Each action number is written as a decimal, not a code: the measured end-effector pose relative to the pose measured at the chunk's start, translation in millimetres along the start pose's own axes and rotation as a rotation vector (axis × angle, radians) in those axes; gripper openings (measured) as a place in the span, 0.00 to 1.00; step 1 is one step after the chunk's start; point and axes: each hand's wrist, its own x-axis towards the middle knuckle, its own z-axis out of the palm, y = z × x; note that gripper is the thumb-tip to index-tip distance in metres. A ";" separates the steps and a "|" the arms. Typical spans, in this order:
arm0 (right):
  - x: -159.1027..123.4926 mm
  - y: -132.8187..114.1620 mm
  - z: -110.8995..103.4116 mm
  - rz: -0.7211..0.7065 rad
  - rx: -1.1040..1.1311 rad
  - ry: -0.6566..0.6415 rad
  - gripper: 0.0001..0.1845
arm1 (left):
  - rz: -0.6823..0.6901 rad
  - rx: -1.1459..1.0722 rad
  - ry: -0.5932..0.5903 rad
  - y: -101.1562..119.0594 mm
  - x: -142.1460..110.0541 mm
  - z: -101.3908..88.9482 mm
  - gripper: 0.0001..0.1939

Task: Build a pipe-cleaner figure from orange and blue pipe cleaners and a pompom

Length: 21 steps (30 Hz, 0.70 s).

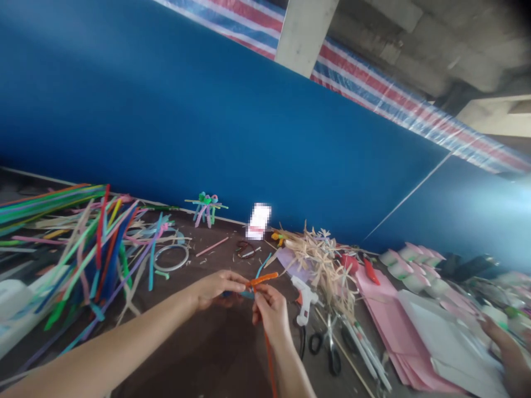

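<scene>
My left hand and my right hand meet above the dark table, pinching a twisted orange pipe cleaner between their fingertips. A long orange length hangs down from my right hand. A blue pipe cleaner rises behind the twist, and a little more blue shows under my left fingers. Just right of my right hand lies a white hot glue gun. Nearest my left arm is a heap of multicoloured pipe cleaners.
Black-handled scissors, white sticks, dry straw, pink sheets and white sheets cover the table's right side. A pipe-cleaner figure stands by the blue wall. Another person's hand is at the lower right.
</scene>
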 end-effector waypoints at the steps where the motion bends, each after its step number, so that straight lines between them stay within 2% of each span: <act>1: 0.1 0.5 0.8 -0.003 -0.017 -0.004 0.16 | 0.001 0.013 0.004 -0.5 1.8 1.3 0.17; 5: -0.3 1.5 3.1 -0.021 -0.077 -0.020 0.14 | 0.075 0.031 0.041 -2.6 5.6 6.1 0.18; 11: -3.4 -1.2 3.4 -0.057 -0.237 -0.038 0.10 | 0.211 0.123 0.185 -10.4 8.9 11.5 0.15; 13: -6.1 -3.7 2.9 -0.104 -0.380 -0.048 0.09 | 0.227 0.167 0.225 -11.0 8.5 11.7 0.15; 16: -12.4 -11.2 3.0 -0.257 -0.703 -0.033 0.08 | 0.263 0.284 0.259 -9.9 6.1 12.1 0.15; 19: -19.2 -24.5 4.4 -0.392 -1.031 -0.031 0.08 | 0.335 0.471 0.256 -10.1 3.7 11.8 0.14; 21: -22.1 -35.6 5.8 -0.439 -1.167 -0.059 0.08 | 0.375 0.615 0.281 -11.5 2.9 10.7 0.13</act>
